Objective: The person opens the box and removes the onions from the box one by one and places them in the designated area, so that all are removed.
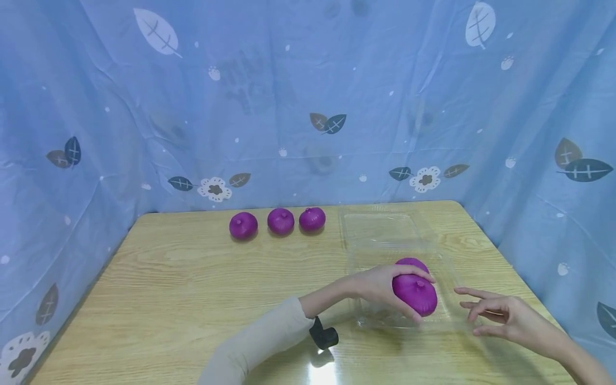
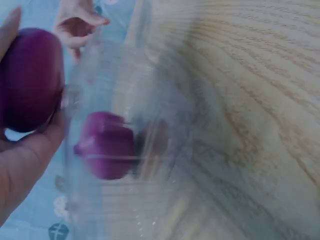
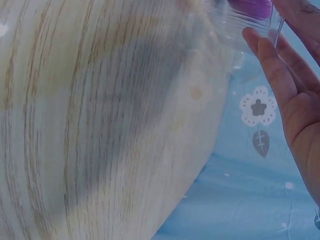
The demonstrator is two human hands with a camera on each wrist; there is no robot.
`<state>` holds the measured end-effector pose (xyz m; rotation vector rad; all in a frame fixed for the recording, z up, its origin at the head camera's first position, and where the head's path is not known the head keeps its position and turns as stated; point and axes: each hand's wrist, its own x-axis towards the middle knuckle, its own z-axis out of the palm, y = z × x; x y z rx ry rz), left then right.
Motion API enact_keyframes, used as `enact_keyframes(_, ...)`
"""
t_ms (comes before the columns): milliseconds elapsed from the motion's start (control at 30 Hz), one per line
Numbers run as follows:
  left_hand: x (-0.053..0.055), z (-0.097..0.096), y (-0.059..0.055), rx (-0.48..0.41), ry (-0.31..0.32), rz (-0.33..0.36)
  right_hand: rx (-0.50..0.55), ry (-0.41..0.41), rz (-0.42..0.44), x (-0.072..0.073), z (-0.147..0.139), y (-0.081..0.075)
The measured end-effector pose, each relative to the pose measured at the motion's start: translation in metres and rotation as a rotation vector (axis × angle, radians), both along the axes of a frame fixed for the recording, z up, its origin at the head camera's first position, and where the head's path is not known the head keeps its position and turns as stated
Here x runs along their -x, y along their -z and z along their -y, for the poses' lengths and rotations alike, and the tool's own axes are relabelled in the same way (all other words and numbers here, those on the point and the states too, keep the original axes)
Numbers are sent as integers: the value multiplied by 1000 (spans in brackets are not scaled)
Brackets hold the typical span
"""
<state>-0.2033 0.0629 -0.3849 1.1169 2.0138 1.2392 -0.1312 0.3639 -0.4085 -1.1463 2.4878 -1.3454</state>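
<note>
My left hand (image 1: pixel 377 286) grips a purple onion (image 1: pixel 417 297) between thumb and fingers, above the base of a clear plastic clamshell box (image 1: pixel 380 324). A second purple onion (image 2: pixel 107 145) sits inside the box; in the head view it is partly hidden behind the held one. Just right of the box, my right hand (image 1: pixel 512 323) hovers with fingers loosely bent and nothing in them. In the right wrist view its fingertips (image 3: pixel 267 47) come close to the box's side; whether they touch it I cannot tell.
Three more purple onions stand in a row at the back of the wooden table: left (image 1: pixel 243 225), middle (image 1: pixel 280 221) and right (image 1: pixel 312 219). The box's lid (image 1: pixel 380 229) lies opened back toward the far edge. A blue patterned curtain (image 1: pixel 289 107) surrounds the table's back and sides.
</note>
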Motion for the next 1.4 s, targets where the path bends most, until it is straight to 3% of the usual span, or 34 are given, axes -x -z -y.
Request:
enact_keyframes(200, 1, 18, -5, -133, -134, -20, -5, 5, -11, -1, 1, 0)
enact_keyframes(333, -3, 30, -10, -149, -208, -21, 6, -8, 12, 0, 1, -1)
enact_keyframes(533, -7, 48, -16, -161, -252, -7, -1, 2, -7, 1, 0, -1)
enact_keyframes(733, -9, 62, -14, -154, -277, -38, 9, -5, -8, -1, -3, 2)
enact_keyframes(1033, -9, 95, -9, -224, -339, 93, 1, 8, -9, -2, -2, 6)
enact_keyframes(1400, 0, 132, -3, -234, -470, 162, 43, -13, 9, 2, -1, 4)
